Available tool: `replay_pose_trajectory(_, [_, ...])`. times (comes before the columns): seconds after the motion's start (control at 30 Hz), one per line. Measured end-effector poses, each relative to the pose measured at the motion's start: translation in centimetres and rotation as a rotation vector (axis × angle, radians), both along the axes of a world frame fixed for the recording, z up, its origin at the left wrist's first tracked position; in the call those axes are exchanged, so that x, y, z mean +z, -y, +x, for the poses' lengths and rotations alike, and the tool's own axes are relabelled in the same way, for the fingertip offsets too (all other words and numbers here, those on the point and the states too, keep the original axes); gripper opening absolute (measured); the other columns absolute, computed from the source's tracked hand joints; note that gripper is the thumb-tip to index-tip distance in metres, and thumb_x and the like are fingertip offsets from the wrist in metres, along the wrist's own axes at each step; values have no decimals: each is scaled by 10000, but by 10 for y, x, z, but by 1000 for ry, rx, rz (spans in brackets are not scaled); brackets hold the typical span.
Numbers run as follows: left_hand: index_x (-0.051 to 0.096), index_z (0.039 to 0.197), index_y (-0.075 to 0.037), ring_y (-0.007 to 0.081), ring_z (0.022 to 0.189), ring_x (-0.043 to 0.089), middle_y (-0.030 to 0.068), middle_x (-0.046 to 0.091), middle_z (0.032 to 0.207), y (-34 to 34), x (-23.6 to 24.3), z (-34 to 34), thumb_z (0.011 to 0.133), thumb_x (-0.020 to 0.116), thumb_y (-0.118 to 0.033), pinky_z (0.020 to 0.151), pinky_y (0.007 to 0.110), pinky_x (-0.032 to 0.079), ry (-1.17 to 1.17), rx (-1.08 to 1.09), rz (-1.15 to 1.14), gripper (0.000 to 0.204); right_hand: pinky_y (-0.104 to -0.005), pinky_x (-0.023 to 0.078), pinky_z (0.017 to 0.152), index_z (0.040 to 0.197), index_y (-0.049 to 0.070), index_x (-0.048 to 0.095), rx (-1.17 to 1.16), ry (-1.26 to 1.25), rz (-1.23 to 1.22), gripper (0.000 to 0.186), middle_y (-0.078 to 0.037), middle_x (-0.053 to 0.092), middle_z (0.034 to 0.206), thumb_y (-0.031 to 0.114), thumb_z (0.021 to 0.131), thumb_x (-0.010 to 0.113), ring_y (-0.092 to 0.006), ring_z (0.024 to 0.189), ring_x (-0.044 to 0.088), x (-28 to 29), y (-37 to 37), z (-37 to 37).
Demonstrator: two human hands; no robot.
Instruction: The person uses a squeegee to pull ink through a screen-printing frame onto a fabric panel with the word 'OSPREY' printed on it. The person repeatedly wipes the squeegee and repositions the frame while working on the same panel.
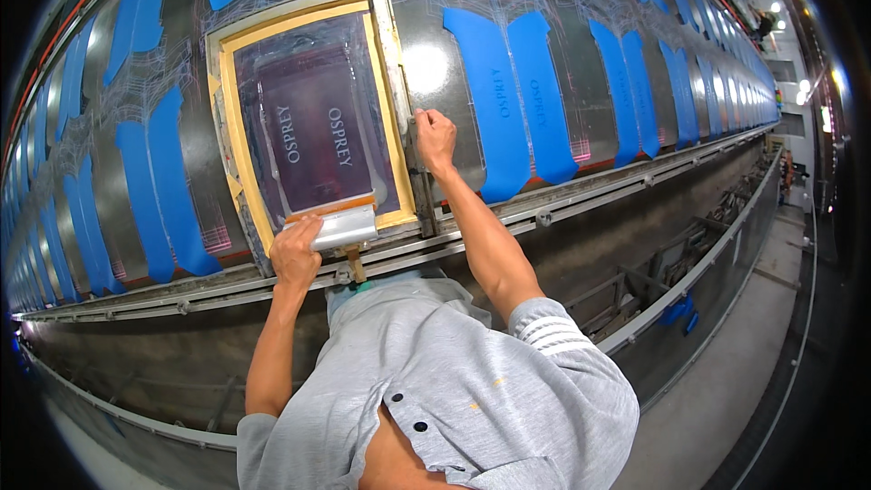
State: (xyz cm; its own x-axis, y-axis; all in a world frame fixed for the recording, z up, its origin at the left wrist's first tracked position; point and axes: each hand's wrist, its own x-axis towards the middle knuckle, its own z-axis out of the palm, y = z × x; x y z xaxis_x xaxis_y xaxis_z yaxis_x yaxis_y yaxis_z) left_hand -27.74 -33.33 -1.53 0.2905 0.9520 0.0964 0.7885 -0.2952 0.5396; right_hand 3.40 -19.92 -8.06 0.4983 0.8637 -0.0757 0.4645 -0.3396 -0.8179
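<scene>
A screen printing frame (219, 95) lies on the long dark table, its inner edges lined with yellow tape. Its mesh (304, 82) looks dark purple, with pale lettering in two columns. At the frame's near end, my left hand (298, 252) is closed on a squeegee (345, 228) with a silver metal holder and an orange blade. The blade rests along the near part of the mesh. My right hand (435, 139) is closed at the frame's right outer edge, beside a dark metal bar (424, 204); its fingertips are partly hidden.
Blue cut fabric pieces (491, 95) lie in pairs along the table on both sides of the frame. A metal rail (581, 192) runs along the near edge. A wooden-handled tool (355, 265) stands by my waist. A second table edge (671, 286) lies behind, right.
</scene>
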Motion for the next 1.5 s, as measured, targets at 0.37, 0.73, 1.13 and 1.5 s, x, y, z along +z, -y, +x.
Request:
replay_pose_trajectory(0.37, [746, 1169, -57, 297, 1169, 687, 132, 734, 1218, 18, -45, -6, 661, 632, 114, 948, 429, 540, -134, 52, 102, 549, -552, 479, 742, 831, -5, 680, 18, 161, -175, 420, -272, 674, 853, 378, 952, 557, -509, 829, 625, -5, -3, -18])
replay_pose_trajectory(0.73, [824, 1048, -237, 403, 813, 724, 189, 752, 879, -274, 7, 9, 763, 617, -85, 764, 493, 587, -214, 2, -19, 383, -509, 420, 1030, 1165, 65, 744, 550, 440, 428, 473, -131, 688, 1145, 437, 873, 771, -343, 1215, 562, 107, -95, -36])
replay_pose_trajectory(1.13, [795, 1060, -144, 332, 906, 739, 101, 770, 1058, -155, -26, 11, 738, 647, 16, 780, 433, 601, -37, 73, 81, 389, -502, 428, 1036, 1000, 48, 662, 998, 686, 260, 268, -114, 652, 1030, 21, 733, 647, -303, 1070, 599, 54, -35, -98])
replay_pose_trajectory(1.5, [833, 1008, -212, 324, 747, 751, 138, 772, 847, -98, 8, 12, 723, 689, -45, 707, 444, 610, -116, -39, -253, 360, -482, 442, 945, 832, 108, 733, 1041, 702, 29, 148, -90, 725, 863, 92, 692, 688, -268, 938, 664, 70, 36, -91])
